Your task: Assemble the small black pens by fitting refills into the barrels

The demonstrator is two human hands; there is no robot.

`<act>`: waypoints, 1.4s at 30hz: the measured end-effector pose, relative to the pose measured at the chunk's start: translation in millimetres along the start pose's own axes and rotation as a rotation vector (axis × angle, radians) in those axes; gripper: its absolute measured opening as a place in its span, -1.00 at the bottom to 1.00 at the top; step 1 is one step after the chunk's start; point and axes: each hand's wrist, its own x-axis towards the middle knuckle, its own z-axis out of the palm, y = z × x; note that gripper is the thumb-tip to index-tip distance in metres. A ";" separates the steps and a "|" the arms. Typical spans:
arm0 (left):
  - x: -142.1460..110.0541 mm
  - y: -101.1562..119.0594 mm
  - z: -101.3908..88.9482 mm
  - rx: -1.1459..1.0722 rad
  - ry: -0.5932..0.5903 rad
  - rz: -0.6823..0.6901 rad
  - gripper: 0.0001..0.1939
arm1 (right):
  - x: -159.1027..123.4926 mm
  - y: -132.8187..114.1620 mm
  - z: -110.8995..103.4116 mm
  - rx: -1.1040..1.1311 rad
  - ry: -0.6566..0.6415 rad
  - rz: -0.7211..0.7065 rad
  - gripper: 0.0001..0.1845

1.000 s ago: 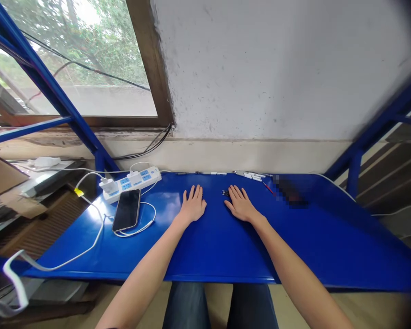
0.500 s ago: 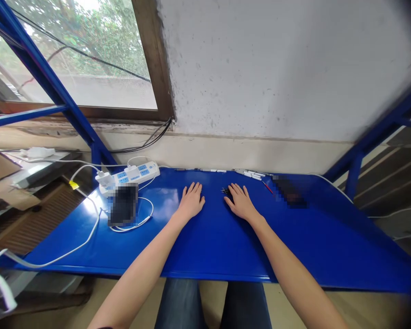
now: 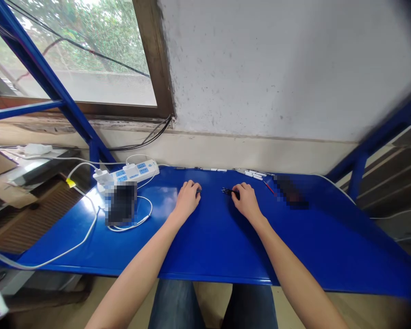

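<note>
On the blue tabletop (image 3: 215, 237), my left hand (image 3: 188, 198) has its fingers curled. A small dark object (image 3: 199, 190) shows at its fingertips, mostly hidden, and its kind is unclear. To the right, my right hand (image 3: 247, 201) has its fingers closed around several thin black pen-like pieces (image 3: 227, 191). Their silvery ends point left, and the rest lies under the fingers. Beyond it, several white pens (image 3: 254, 174) lie near the wall, with a thin red pen-like stick (image 3: 269, 188) beside them.
A white power strip (image 3: 144, 169) with plugs stands at the back left. In front of it lie a blurred dark device (image 3: 122, 203) and a looped white cable (image 3: 147, 218). Another blurred dark device (image 3: 291, 192) is at right. Blue frame bars (image 3: 77, 119) rise at both sides.
Both hands lay flat with fingers stretched out; now their fingers are curled. The right hand has gripped the black pieces, and a dark object has appeared at the left fingertips.
</note>
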 end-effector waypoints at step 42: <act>-4.4 12.6 3.5 -0.208 -0.052 -0.001 -0.83 | -1.5 -1.2 -1.9 -0.004 -0.151 0.050 -0.96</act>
